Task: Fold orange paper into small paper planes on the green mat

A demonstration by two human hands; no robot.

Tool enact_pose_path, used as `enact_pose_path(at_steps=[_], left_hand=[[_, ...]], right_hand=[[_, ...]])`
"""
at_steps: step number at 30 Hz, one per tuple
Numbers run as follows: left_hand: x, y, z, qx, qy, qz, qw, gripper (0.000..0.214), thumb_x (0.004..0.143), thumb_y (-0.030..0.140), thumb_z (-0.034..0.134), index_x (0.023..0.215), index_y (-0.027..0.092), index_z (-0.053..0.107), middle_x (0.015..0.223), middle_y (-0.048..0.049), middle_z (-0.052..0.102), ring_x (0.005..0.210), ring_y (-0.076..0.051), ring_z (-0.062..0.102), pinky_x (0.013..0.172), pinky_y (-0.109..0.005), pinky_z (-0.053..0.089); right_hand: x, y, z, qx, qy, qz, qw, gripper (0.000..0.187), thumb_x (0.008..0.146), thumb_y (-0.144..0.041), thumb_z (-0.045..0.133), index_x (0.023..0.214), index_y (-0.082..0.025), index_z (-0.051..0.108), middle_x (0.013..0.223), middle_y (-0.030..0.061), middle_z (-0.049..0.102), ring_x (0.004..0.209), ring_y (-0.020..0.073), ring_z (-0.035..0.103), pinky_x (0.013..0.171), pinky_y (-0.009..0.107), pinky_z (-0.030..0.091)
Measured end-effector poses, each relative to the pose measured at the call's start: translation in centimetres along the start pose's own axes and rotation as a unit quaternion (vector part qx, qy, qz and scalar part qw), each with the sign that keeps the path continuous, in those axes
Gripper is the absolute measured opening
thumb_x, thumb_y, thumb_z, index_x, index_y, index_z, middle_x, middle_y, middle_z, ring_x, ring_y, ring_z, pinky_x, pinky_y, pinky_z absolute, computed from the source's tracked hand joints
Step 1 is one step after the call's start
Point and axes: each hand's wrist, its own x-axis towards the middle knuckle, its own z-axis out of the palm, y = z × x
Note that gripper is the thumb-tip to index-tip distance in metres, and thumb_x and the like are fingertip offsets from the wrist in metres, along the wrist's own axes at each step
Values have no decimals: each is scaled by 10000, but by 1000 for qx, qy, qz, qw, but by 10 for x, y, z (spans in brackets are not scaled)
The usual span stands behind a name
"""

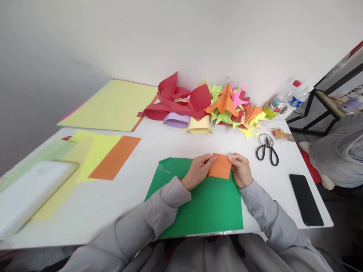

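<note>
A small orange square of paper (220, 166) is held up between my two hands, above a green sheet (208, 211) on the table. My left hand (199, 170) pinches its left edge, thumb across the front. At the upper right corner, my right hand (241, 170) grips the paper between thumb and fingers. Both hands are closed on it. Whether the square is folded or a single layer, I cannot tell.
Orange (115, 158) and yellow strips (99, 155) lie left, beside a white box (34, 192). Folded paper shapes (225, 102) pile up along the wall. Scissors (267, 151), a black phone (306, 200) and two bottles (283, 100) stand or lie right.
</note>
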Motion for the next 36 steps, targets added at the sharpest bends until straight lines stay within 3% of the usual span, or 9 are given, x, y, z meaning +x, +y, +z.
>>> enact_pose_path(at_steps=[7,12,17,30,36], left_hand=[[2,1,-4,58,10,24,998,482,795,515,524,491,192,338,469,59,306,474,-79,304,471,-233,259],[2,3,-7,-4,-70,-19,997,445,806,535,516,538,189,432,434,64,392,401,-77,369,435,-220,297],[2,4,-9,-4,-115,-7,993,434,803,518,516,545,199,375,466,71,347,422,-74,352,430,-216,287],[8,2,-9,90,-91,45,991,433,815,477,461,546,204,260,530,61,227,521,-89,241,491,-241,223],[4,5,-10,63,-136,15,989,415,845,496,411,557,201,366,524,48,348,508,-100,322,498,-244,274]], right_hand=[[0,-2,0,-2,0,2,1000,192,557,-270,827,522,-193,655,558,-49,547,551,98,459,556,260,371],[5,-4,-6,7,12,-16,1000,202,555,-270,833,519,-195,650,555,-52,542,551,95,455,552,258,367],[7,-3,-10,19,18,0,1000,193,556,-266,833,538,-195,654,560,-46,570,555,102,478,558,259,386],[7,-3,-7,31,44,12,998,186,533,-254,837,544,-192,662,566,-39,614,541,102,508,559,261,411],[9,-2,-10,43,44,15,998,180,540,-256,838,554,-193,669,591,-35,624,570,107,532,573,256,438]])
